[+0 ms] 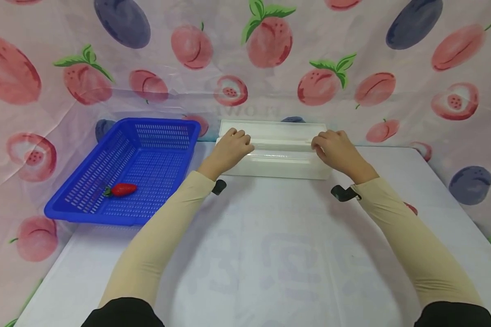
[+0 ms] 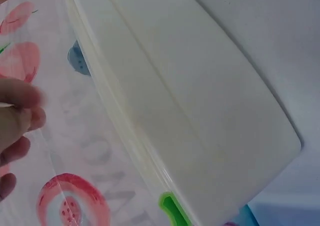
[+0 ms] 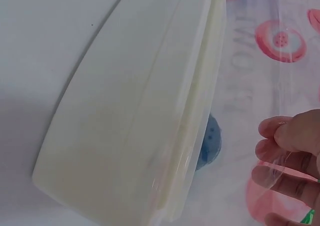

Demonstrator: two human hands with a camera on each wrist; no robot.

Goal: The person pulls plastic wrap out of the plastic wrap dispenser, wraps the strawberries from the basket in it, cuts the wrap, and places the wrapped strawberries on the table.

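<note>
In the right wrist view, the right hand (image 3: 297, 136), lower right of the frame, pinches clear film (image 3: 276, 173) between thumb and forefinger; uneven tension could crease or tear it. The white cling-film dispenser (image 3: 120, 96), smooth and gently curved, fills the left and centre.

In the left wrist view, the left hand (image 2: 14, 128), blurred at the left edge, pinches what seems the film's other corner; a loose grip might let it cling to itself. A bright-green piece (image 2: 172, 208) shows at the dispenser's end, bottom centre.

In the head view, the dispenser sits upper centre, lid raised; a hard pull could drag it forward. A blue basket (image 1: 106, 219) occupies the left.
</note>
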